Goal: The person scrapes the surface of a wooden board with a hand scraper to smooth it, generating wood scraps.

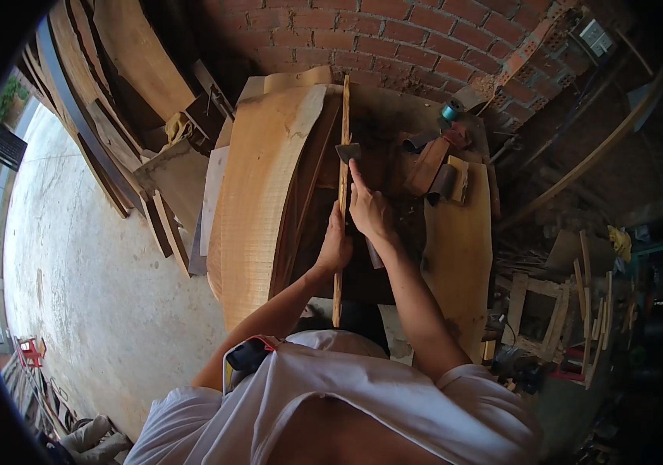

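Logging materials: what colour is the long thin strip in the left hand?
The strip is pale yellowish tan, bare wood; seen in the head view.

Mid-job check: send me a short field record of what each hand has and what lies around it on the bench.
left hand: closed around the thin wooden strip, low on its length
right hand: higher up the strip, gripping a dark-headed tool
tool type: cannot tell; its head sits against the strip
strip: lies lengthwise on the workbench, pointing at the brick wall
left of strip: wide curved plank
right of strip: small wood blocks
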`<state>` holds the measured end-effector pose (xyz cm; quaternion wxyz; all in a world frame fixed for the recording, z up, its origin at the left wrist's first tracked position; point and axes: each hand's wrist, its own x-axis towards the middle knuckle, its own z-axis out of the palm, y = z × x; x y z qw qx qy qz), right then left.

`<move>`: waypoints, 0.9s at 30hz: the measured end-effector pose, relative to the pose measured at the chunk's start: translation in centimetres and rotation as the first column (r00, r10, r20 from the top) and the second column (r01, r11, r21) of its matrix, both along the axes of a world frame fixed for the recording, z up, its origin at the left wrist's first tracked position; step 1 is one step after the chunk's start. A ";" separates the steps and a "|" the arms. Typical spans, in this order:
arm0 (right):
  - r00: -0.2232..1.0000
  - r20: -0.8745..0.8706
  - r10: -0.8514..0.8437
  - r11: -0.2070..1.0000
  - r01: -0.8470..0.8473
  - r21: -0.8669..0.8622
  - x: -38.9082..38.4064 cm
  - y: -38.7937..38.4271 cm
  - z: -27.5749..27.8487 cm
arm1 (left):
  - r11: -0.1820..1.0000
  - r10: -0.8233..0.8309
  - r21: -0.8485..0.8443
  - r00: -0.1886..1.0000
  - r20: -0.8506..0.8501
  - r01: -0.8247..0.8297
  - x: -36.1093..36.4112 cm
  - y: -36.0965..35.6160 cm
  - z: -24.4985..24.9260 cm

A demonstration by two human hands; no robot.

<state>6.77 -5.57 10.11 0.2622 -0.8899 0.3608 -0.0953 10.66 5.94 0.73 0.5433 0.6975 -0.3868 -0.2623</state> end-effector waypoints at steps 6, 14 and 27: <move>0.997 -0.059 0.040 0.998 -0.037 0.057 -2.9 3.0 -0.3 | 0.997 0.046 0.056 0.992 0.116 -0.052 -1.2 -0.8 1.0; 1.000 0.015 -0.022 1.000 0.023 -0.013 0.8 -0.8 -0.4 | 0.994 0.038 0.103 0.999 0.002 -0.038 -0.2 -1.4 0.5; 1.000 0.010 -0.014 1.000 0.014 -0.002 1.2 -2.6 -1.7 | 0.991 0.055 0.113 0.990 0.128 -0.069 -0.1 -1.2 0.4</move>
